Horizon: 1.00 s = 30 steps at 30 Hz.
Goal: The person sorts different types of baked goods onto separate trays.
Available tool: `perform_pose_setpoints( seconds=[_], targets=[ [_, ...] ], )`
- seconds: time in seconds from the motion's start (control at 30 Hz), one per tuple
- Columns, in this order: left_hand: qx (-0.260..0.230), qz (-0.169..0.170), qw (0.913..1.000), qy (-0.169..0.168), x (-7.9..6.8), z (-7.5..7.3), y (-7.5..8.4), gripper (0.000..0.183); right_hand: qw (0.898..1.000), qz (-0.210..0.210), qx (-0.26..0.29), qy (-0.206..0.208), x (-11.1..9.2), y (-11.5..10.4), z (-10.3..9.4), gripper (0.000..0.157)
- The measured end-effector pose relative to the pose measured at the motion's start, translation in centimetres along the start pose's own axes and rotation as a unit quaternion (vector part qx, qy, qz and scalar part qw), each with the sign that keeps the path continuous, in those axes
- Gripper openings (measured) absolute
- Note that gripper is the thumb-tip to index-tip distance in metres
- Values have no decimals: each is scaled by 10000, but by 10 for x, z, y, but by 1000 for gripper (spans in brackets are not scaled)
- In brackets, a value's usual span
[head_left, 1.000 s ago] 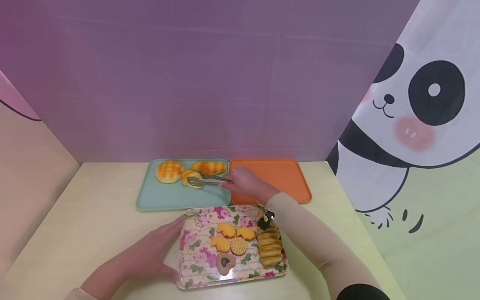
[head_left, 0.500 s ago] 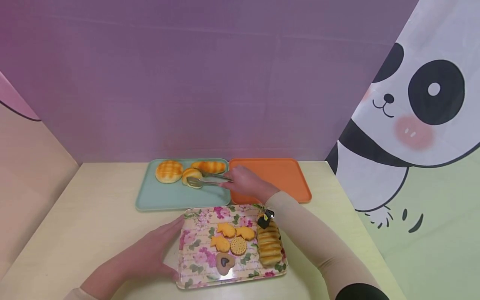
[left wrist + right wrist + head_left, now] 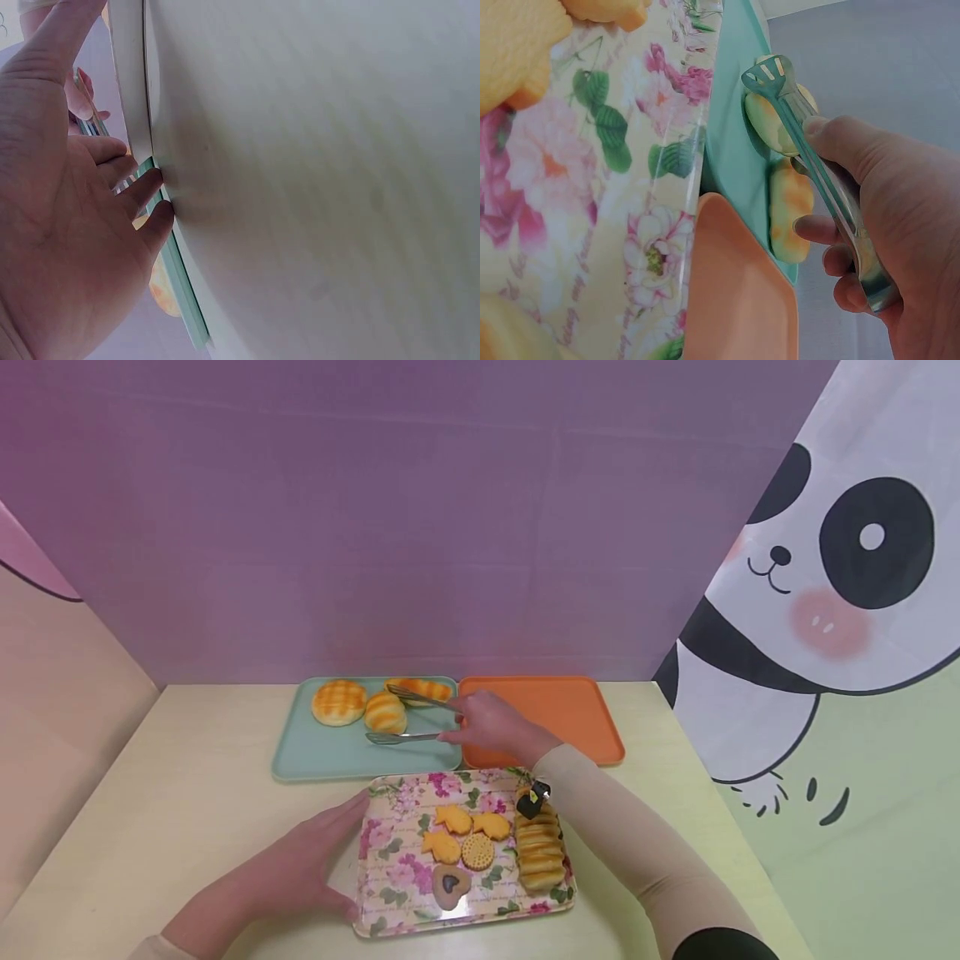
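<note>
My right hand [image 3: 491, 727] holds metal tongs [image 3: 826, 180] over the blue-green tray [image 3: 322, 764]. The tongs' arms are spread, one to each side of a small round bun [image 3: 386, 714]; the far arm overlaps a long bread roll [image 3: 438, 691]. A larger round bun [image 3: 339, 702] lies to the left. At the left edge of a floral tray [image 3: 405, 914] rests my left hand [image 3: 300, 868], thumb and fingers extended apart along the edge. In the left wrist view its fingertips [image 3: 161, 214] are at the table surface beside the trays.
On the floral tray lie several fish-shaped and round biscuits [image 3: 477, 852], a heart-shaped cookie [image 3: 451, 887] and a long ridged loaf [image 3: 540, 856] under my right forearm. An orange tray [image 3: 577, 718] stands right of the blue-green one, against the purple backdrop [image 3: 420, 527].
The tongs' arms, earlier close together over the small bun, have spread apart to either side of it. The small bun now shows whole between them. My left hand has stayed in place.
</note>
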<state>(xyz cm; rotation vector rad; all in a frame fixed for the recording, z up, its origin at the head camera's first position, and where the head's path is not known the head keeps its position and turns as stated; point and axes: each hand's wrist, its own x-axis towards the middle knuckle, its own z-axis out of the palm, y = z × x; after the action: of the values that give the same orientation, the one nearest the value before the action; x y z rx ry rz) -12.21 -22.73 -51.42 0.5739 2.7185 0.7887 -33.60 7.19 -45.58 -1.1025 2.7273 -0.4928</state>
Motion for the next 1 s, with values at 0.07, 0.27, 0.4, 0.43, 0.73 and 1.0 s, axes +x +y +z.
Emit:
perform_pose_setpoints(
  seconds=[0.07, 0.27, 0.4, 0.43, 0.73, 1.0],
  targets=[
    [4, -17, 10000, -22, 0, 0, 0, 151, 10000, 4, 11, 52, -1, 0, 0, 58],
    [13, -11, 10000, -27, 0, -1, 0, 151, 9998, -9, -124, 137, -2, -2, -4, 71],
    [18, 12, 10000, -25, 0, -2, 0, 151, 9998, -42, -160, 104, -1, -3, -5, 71],
    [25, 16, 10000, -23, 0, -2, 0, 151, 9998, -49, -163, 104, -1, -3, -5, 70],
    [-14, -42, 10000, -47, -1, -3, 2, 150, 9998, -26, -169, 101, -2, -1, -6, 69],
    [-23, -19, 10000, 17, 0, 0, -1, 150, 9998, -86, -22, 180, -9, 2, -9, 69]
  ],
)
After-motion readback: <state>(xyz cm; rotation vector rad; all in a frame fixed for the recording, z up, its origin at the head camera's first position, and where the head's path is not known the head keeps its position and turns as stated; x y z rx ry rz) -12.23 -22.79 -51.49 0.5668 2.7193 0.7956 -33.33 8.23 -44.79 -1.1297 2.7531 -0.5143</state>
